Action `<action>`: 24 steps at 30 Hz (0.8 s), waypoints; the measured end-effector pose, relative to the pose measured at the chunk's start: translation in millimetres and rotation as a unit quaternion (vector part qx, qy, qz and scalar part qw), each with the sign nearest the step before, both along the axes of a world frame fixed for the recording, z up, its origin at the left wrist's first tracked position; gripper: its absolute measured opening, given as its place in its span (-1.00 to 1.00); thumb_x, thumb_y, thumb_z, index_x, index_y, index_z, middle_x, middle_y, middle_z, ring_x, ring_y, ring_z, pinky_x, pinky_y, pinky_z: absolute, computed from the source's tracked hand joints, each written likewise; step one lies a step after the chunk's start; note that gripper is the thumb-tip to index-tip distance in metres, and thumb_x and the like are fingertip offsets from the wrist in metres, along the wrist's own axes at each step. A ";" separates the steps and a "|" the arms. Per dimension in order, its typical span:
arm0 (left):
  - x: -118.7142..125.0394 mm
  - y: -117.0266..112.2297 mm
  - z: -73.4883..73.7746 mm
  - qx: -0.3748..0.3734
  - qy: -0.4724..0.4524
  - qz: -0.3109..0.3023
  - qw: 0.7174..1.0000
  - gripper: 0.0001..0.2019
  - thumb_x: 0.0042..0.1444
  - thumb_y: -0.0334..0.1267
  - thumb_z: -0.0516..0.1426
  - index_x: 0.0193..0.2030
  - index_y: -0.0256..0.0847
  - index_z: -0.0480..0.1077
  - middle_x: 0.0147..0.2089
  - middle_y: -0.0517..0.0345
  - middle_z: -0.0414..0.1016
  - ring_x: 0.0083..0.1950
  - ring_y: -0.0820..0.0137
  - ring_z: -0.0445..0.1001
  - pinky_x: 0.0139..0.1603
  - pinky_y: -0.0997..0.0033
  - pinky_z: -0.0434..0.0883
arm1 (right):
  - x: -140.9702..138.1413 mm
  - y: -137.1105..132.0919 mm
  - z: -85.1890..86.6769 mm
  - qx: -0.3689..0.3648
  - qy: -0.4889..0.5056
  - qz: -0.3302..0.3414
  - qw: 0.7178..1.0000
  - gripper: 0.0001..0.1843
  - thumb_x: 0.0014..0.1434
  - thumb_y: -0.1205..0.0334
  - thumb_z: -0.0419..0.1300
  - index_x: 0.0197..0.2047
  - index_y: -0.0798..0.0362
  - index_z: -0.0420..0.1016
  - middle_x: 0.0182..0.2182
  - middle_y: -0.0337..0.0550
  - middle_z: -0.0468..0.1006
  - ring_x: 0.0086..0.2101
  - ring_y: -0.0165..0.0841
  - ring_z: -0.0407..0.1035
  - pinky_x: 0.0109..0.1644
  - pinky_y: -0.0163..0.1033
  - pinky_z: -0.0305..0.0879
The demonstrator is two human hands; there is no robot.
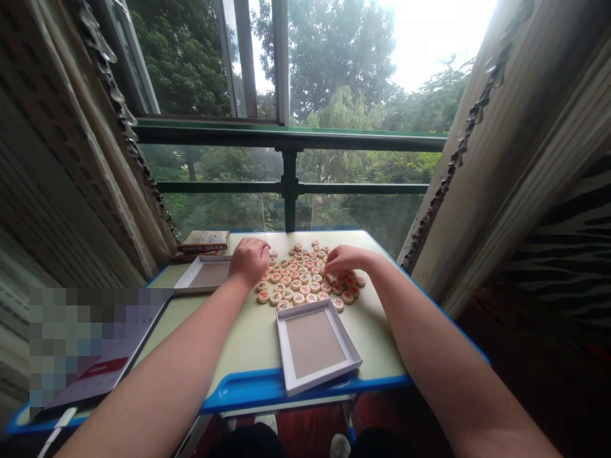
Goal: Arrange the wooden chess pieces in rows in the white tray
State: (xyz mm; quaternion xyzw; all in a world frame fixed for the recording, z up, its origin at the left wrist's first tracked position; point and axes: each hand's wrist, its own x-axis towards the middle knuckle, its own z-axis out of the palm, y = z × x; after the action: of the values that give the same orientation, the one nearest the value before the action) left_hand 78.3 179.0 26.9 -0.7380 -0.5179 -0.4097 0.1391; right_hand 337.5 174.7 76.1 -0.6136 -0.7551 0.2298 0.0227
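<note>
Several round wooden game pieces (298, 280) with red and dark characters lie spread on a pale green table (248, 343). My left hand (249, 259) rests at the left edge of the pieces, fingers curled down into a loose fist over them. My right hand (344, 259) sits at the right side of the pile, fingertips pinched together on a piece I cannot single out. An empty white box tray (316, 345) lies just in front of the pieces, near the table's front edge. A second white tray (206, 275) lies to the left of my left hand.
A small wooden box (204, 240) sits at the table's far left corner. A dark sheet and a blurred patch (95, 343) cover the near left. The table has a blue rim (248, 388). A window with a green railing (289, 184) is straight ahead, curtains on both sides.
</note>
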 end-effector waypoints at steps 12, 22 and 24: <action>2.0 -0.1 -0.5 -0.021 0.022 -0.008 1.000 -0.73 0.06 -0.31 -0.04 -0.40 -0.25 0.49 -0.29 -0.01 0.55 -0.15 0.22 0.42 -0.03 0.24 0.35 | 6.7 8.8 -2.4 0.088 -0.043 0.041 0.994 -0.66 -0.19 0.28 0.27 -0.24 0.03 0.55 -0.26 -0.20 0.55 -0.35 -0.38 0.37 -0.41 -0.40 0.17; 2.7 -6.1 2.9 -0.019 0.006 -0.005 1.000 -0.73 0.06 -0.31 -0.04 -0.37 -0.25 0.50 -0.27 -0.02 0.54 -0.13 0.23 0.42 -0.01 0.25 0.34 | 23.8 8.7 1.7 0.029 0.029 0.013 0.999 -0.79 -0.10 0.12 0.21 -0.40 0.04 0.57 -0.42 -0.23 0.56 -0.36 -0.38 0.37 -0.36 -0.37 0.19; 3.7 -6.5 2.9 -0.017 0.006 -0.010 1.000 -0.73 0.06 -0.31 -0.04 -0.39 -0.25 0.50 -0.29 -0.03 0.54 -0.14 0.23 0.42 -0.01 0.25 0.35 | 27.6 9.2 2.6 0.028 -0.003 0.008 1.000 -0.78 -0.14 0.09 0.25 -0.45 0.05 0.57 -0.45 -0.22 0.56 -0.36 -0.36 0.37 -0.36 -0.35 0.19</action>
State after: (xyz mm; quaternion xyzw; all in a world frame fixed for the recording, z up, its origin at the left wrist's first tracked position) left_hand 82.0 172.5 29.8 -0.7475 -0.5169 -0.3979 0.1255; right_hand 365.1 183.9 78.6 -0.6075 -0.7659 0.2074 0.0359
